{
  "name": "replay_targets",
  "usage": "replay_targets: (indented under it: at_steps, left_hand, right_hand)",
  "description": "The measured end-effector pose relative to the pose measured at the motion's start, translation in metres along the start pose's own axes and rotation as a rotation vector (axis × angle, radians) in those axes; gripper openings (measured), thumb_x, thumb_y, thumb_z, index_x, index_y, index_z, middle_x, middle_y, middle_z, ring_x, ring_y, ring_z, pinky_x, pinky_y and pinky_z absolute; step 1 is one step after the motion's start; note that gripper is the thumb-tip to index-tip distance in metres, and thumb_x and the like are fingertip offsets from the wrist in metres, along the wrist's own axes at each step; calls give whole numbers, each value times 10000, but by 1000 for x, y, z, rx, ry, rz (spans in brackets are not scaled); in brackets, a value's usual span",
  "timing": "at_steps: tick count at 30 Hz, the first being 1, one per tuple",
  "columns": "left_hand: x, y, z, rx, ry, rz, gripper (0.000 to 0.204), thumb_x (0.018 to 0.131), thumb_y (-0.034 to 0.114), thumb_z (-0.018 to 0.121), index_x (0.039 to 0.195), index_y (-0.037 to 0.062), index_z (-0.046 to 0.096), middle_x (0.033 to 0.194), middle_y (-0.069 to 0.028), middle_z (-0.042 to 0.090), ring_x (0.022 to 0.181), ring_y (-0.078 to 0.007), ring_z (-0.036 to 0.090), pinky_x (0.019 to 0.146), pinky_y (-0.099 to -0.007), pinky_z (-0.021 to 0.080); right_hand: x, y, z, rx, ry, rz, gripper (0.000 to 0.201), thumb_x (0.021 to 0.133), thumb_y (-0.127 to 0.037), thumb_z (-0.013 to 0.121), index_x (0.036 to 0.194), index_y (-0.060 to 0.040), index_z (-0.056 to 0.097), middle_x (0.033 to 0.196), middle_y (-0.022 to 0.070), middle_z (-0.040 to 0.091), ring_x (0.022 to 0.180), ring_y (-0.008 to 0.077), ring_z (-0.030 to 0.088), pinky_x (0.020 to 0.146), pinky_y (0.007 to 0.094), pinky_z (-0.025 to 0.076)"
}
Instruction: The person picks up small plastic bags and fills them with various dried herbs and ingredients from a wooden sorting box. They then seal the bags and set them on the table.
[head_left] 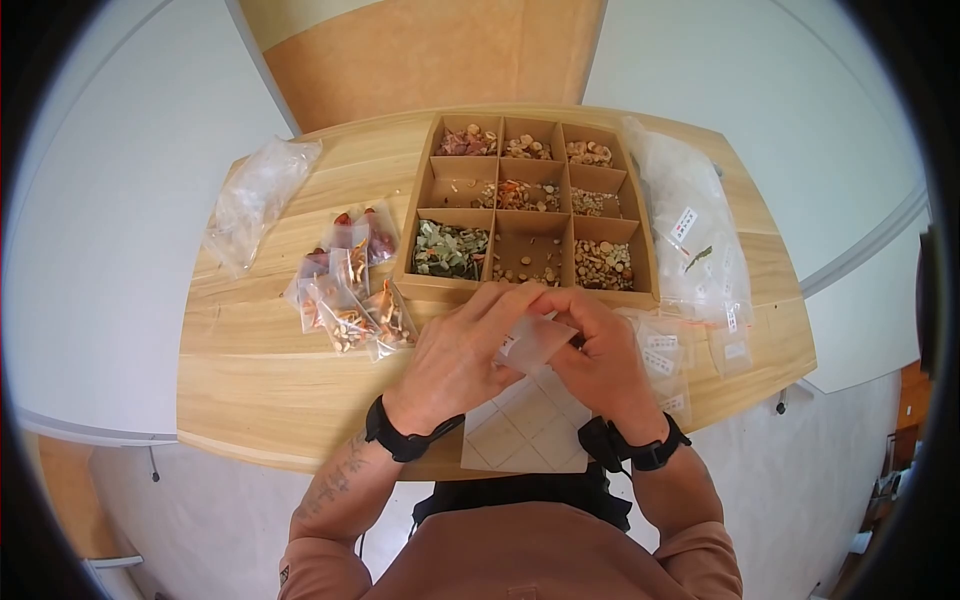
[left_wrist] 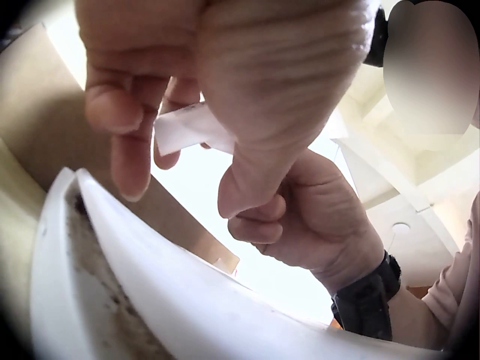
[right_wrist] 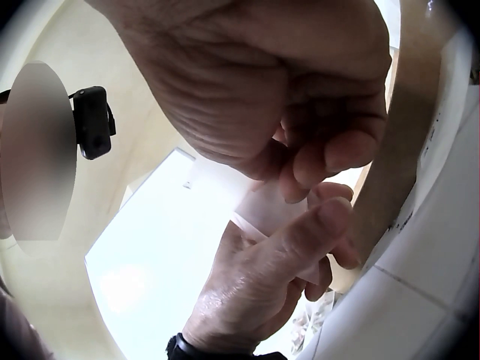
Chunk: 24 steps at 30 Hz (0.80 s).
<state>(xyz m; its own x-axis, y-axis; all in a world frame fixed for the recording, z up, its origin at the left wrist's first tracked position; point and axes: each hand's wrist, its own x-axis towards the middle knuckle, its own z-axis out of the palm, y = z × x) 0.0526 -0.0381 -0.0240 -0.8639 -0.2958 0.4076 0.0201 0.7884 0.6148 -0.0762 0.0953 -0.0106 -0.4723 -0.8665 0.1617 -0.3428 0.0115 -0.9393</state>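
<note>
Above the table's front edge, a small translucent plastic bag (head_left: 537, 342) with a printed label is between both hands. My left hand (head_left: 450, 345) holds it from the left; in the right wrist view the thumb lies across the front of the bag (right_wrist: 266, 210) with fingers behind. My right hand (head_left: 608, 352) pinches its other side, fingers curled in. Right beyond the hands stands a cardboard box (head_left: 405, 265) of several compartments with dried herbs, slices and seeds. Below them lies a pale sheet with a grid of lines (head_left: 520, 430).
Filled clear sachets (head_left: 350, 290), some with red fruit, are piled left of the box. A crumpled plastic bag (head_left: 265, 195) lies at the far left. A large plastic bag (head_left: 685, 200) and flat labelled sachets (head_left: 660, 350) lie along the box's right side.
</note>
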Motion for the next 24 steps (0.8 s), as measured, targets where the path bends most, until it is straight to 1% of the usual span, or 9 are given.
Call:
replay_targets:
  at_steps: [3,6,8,11,14,17,20,23,24]
  left_hand:
    - [-1,-1,0,-30,14,-11,765,629,43,824,1319,115,502,1180,-109,590,933,-374,650,696,-438,569]
    - [-1,-2,2,-28,42,-1,641,673,41,812,1255,83,547,1140,-141,612,947,-380,645,732,-406,564]
    - [-1,-2,1,-42,31,-12,611,675,42,811,1227,78,551,1128,-141,611,954,-383,641,740,-407,562]
    - [-1,-1,1,-56,20,-36,572,676,43,810,1187,72,555,1112,-142,609,956,-387,636,744,-408,557]
    - [-2,-1,1,-59,20,-43,556,678,46,809,1172,71,556,1100,-144,609,955,-390,633,747,-411,551]
    - [-2,-1,0,-59,22,-57,551,682,54,808,1172,70,557,1095,-144,610,954,-392,631,751,-416,547]
    - [-2,-1,1,-56,31,-58,545,689,62,807,1174,74,558,1092,-142,614,954,-392,631,757,-418,544]
    - [-2,-1,1,-70,41,-67,538,695,65,805,1175,86,562,1087,-137,620,949,-390,632,757,-415,543]
    - [-2,-1,0,-78,44,-73,536,698,66,804,1176,90,563,1085,-135,623,947,-388,633,756,-414,543]
  right_hand:
    - [0,1,0,31,-4,3,276,848,66,565,1101,-34,606,968,37,662,851,102,639,726,245,512]
    - [-1,-1,-1,46,-26,40,272,865,72,547,1109,-33,601,967,27,655,829,91,645,694,225,507]
    - [-2,3,-1,77,-34,65,275,873,76,536,1119,-32,596,971,23,653,806,80,648,671,212,501]
    - [-3,6,-1,61,-42,72,275,878,78,532,1127,-26,588,944,25,656,774,68,648,658,199,494]
    - [-3,7,-1,49,-48,89,254,893,65,532,1126,-22,583,867,25,654,740,62,635,649,203,488]
    - [-4,5,-1,35,-54,76,211,919,37,547,1118,-23,582,796,17,647,711,58,621,639,207,481]
    - [-4,4,0,74,-49,70,182,939,4,568,1118,-23,583,771,17,647,695,52,609,629,210,472]
    - [-3,5,2,86,-24,52,178,955,-91,618,1121,-37,579,702,17,634,663,43,611,588,234,450]
    - [-4,4,2,97,-34,69,175,958,-106,624,1114,-38,583,702,13,632,658,43,606,588,234,451]
